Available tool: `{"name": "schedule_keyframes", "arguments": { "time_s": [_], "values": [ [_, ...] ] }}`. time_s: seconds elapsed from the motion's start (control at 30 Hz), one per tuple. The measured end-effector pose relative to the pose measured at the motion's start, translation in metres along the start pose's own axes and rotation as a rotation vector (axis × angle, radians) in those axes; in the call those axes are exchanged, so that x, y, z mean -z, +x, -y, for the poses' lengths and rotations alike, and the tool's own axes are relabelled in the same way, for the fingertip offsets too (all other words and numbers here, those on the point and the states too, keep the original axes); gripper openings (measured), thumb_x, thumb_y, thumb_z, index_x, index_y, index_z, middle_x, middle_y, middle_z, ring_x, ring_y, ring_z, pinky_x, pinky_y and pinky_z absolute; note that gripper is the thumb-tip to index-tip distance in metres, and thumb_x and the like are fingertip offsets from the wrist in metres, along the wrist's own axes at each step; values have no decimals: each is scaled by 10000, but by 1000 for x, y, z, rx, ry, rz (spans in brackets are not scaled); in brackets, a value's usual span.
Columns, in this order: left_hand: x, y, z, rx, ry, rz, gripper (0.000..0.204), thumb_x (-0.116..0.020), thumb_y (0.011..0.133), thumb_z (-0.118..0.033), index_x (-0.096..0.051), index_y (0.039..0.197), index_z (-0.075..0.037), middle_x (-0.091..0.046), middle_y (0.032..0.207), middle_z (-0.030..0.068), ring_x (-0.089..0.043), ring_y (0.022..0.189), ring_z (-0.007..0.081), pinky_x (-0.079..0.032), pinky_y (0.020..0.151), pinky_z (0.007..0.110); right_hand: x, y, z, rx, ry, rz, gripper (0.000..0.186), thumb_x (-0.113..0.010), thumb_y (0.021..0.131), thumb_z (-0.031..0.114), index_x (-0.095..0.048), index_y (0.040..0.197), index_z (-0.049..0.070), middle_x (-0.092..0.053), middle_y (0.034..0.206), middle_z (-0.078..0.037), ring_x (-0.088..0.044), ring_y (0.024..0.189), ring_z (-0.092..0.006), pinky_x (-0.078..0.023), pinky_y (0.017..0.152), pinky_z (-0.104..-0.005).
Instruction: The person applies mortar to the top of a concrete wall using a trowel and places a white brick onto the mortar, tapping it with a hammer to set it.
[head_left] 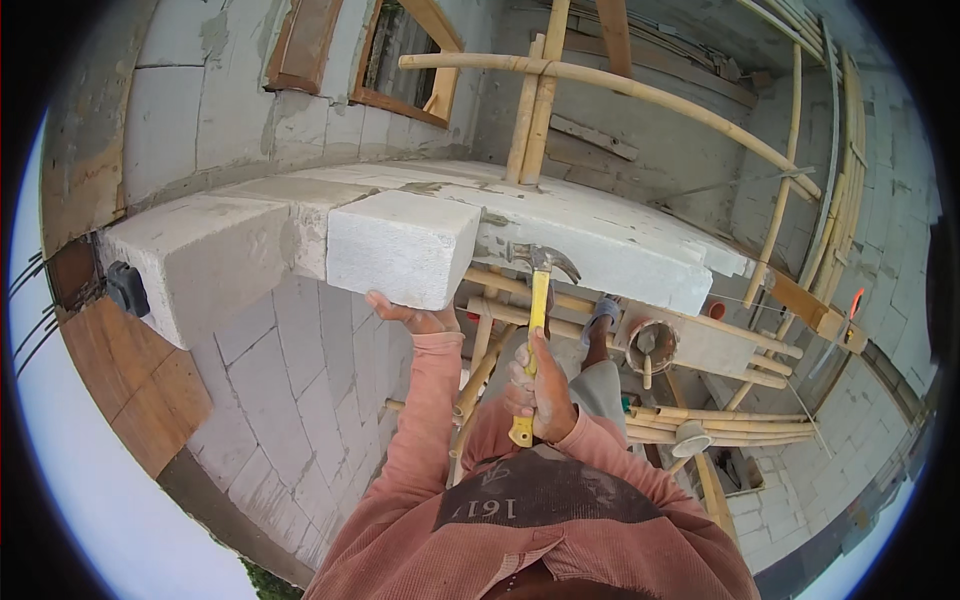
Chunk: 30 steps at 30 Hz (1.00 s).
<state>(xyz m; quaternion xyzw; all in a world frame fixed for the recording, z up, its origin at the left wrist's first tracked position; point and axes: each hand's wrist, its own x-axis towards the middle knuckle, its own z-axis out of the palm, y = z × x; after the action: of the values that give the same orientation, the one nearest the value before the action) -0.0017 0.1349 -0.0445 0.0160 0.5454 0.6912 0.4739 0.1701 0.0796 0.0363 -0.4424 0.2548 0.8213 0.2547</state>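
My right hand (541,390) grips the yellow handle of a claw hammer (540,290), held upright with its steel head close to the wall's top edge. My left hand (420,317) is pressed against the lower edge of a white aerated concrete block (400,250), its thumb showing and its other fingers partly hidden. That block sits in the top course of the wall, between a larger corner block (200,255) on the left and a long white block (610,255) on the right. Mortar shows in the joint on its right side.
Bamboo poles (600,78) cross beyond the wall, and more bamboo scaffolding (720,425) lies below me. A bucket (652,345) with a trowel-like tool stands on a board at right. A dark object (127,289) rests against the corner block. Wooden window frames (405,60) are set in the far wall.
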Motion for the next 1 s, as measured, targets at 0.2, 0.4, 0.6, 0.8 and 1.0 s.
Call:
{"name": "schedule_keyframes", "arguments": {
  "time_s": [0.2, 0.4, 0.6, 0.8, 1.0],
  "values": [
    [7, 9, 7, -46, -17, -21, 909, -396, 850, -831, -192, 1544, -281, -273, 1558, 32, -321, 1426, 257, -362, 1160, 486, -9, 8, -12, 84, 126, -99, 438, -459, 1012, 576, -429, 827, 180, -308, 534, 38, -251, 338, -92, -227, 316, -246],
    [15, 4, 4, -32, 8, -70, 877, -391, 869, -805, -211, 1536, -266, -284, 1551, 38, -341, 1413, 261, -373, 1151, 493, -18, 12, -14, -20, -26, -53, 447, -473, 1009, 569, -414, 849, 157, -310, 537, 28, -254, 345, -80, -216, 315, -253],
    [14, 11, 4, -43, -26, 8, 912, -394, 846, -838, -221, 1540, -272, -301, 1542, 32, -347, 1411, 270, -371, 1149, 510, -7, 15, 1, -65, -159, 37, 454, -480, 1004, 576, -423, 842, 156, -316, 540, 44, -247, 351, -73, -223, 320, -250],
    [-11, 4, 0, 46, 137, -3, 1233, -443, 611, -1002, -227, 1549, -232, -314, 1548, 85, -350, 1414, 354, -386, 1112, 606, 21, 0, 11, 56, -157, -3, 504, -443, 995, 619, -455, 835, 141, -342, 545, 52, -272, 350, -77, -247, 325, -259],
    [18, 24, 1, 127, 207, 143, 1382, -421, 523, -1048, -191, 1568, -172, -292, 1568, 141, -310, 1419, 462, -346, 1110, 669, 118, -65, 28, 240, -353, -194, 596, -386, 1000, 656, -526, 880, 89, -370, 562, 56, -276, 380, -58, -255, 346, -243]
  ]
}}
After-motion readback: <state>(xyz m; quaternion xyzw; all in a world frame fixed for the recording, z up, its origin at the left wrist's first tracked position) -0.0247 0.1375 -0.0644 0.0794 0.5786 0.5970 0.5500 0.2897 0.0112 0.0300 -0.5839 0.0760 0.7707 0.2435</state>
